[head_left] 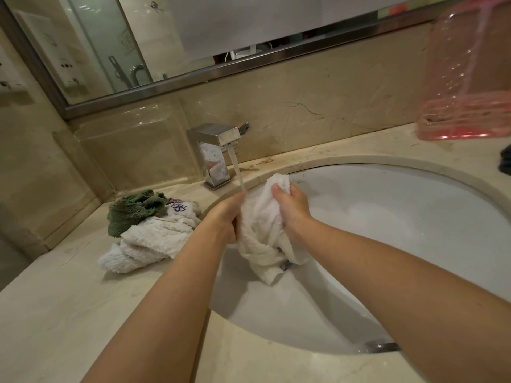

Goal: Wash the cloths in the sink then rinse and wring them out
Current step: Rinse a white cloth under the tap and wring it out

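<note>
Hands clenched round white cloth

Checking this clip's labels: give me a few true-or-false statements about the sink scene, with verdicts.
1. Both hands grip the white cloth over the sink. True.
2. The tap is off. False: water runs from it.
3. A green cloth lies on the counter left of the sink. True.
4. The left hand rests on the counter. False: it holds the white cloth, as does the right hand.
</note>
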`<state>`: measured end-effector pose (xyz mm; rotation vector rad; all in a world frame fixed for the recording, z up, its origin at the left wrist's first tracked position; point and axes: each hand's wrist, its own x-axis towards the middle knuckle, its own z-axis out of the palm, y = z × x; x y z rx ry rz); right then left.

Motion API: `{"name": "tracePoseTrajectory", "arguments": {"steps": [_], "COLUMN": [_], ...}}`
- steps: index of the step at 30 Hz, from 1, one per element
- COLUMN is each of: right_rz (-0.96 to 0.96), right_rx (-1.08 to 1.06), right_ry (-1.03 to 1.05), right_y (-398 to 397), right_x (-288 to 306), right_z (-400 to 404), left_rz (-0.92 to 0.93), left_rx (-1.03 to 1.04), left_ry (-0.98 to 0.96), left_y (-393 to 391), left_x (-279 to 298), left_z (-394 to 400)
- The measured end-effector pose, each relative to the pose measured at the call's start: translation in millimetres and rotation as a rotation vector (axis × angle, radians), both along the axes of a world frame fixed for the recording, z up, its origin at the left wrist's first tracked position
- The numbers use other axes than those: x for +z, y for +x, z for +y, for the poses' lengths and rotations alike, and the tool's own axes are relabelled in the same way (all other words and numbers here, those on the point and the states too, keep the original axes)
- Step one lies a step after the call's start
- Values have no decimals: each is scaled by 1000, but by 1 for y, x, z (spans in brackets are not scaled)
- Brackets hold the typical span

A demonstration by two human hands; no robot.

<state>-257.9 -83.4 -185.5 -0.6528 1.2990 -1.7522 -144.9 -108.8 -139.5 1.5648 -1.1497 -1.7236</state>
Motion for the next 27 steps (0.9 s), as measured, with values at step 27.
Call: {"name": "tracePoseTrajectory", "arguments": {"steps": [27], "right_rz": [36], "right_rx": [244], "right_ry": [10], "right_y": [-4], "right_x": [3], "right_z": [2], "left_rz": [161], "left_rx": [254], "left_ry": [-420], "left_y": [4], "left_x": [-6], "left_z": [-8]}}
